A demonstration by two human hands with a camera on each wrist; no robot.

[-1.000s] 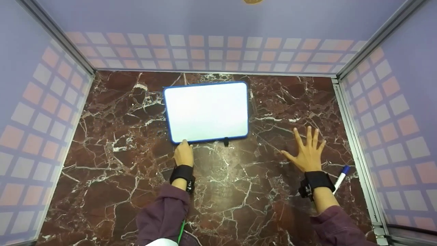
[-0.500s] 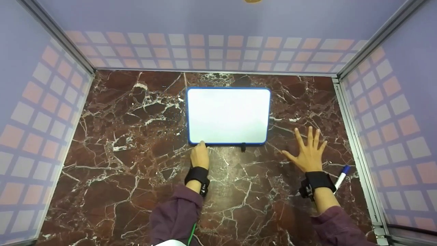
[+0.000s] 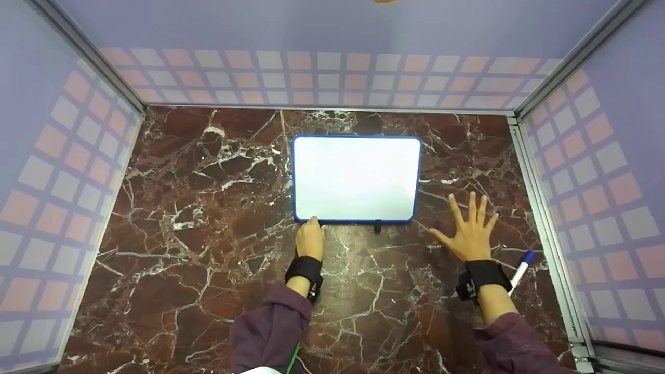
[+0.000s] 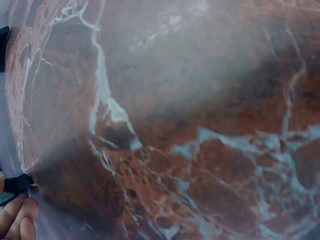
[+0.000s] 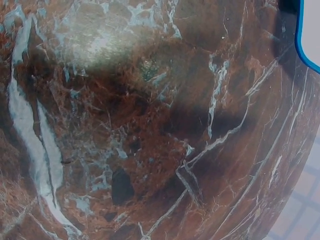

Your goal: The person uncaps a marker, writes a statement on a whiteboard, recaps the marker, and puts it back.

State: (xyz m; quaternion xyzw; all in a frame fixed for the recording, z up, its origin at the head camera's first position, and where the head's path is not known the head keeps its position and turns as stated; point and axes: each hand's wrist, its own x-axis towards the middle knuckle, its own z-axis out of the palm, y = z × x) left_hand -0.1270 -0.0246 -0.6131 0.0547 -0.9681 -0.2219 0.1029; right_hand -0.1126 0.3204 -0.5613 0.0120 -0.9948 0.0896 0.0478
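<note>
A small whiteboard [image 3: 358, 179] with a blue frame is near the middle of the marble-patterned table. At its lower left corner my left hand [image 3: 310, 240] pinches a black ridged piece [image 4: 17, 186] at the board's edge; the left wrist view shows the fingers around it. Another black piece [image 3: 377, 226] sticks out from the bottom edge, further right. My right hand [image 3: 471, 236] rests on the table with fingers spread, right of the board, holding nothing. In the right wrist view only a rounded corner of the whiteboard [image 5: 311, 35] shows.
A white marker with a blue cap [image 3: 521, 270] lies beside my right wrist, partly hidden by the wrist strap [image 3: 487, 274]. Pale walls with a checked band [image 3: 328, 80] enclose the table at the back and both sides, with metal rails [image 3: 545, 228] along the edges.
My left hand has shifted the whiteboard to the right and slightly nearer, and the board sits straighter. Most of this happened in the first half second. My right hand stays in place.
</note>
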